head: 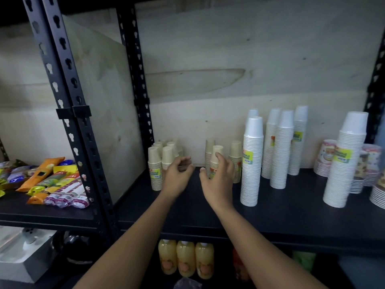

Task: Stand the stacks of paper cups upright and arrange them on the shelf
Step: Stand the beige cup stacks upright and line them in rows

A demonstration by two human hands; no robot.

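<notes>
Most of the work looks done, judging by how things stand on the dark shelf [270, 213]. Every stack in view is upright with none lying on its side: a tight cluster of small tan cup stacks [155, 170] at the left by the upright post, a second group of tan stacks [235, 157] in the middle, tall white stacks [252, 163] to their right, one more tall white stack [345, 163] far right, and printed cups [325, 157] beside it.

The left hand [177, 176] hovers just right of the left cluster, fingers loosely curled and holding nothing. The right hand [218, 182] is at the front tan stack [216, 152] of the middle group, fingers raised across its face and thumb spread to the side; whether it actually grips the stack cannot be told.

What seems left is tidying: a bare gap on the shelf separates the two tan groups, and the middle stacks stand looser than the left ones, so closing them up would likely finish the arrangement
</notes>
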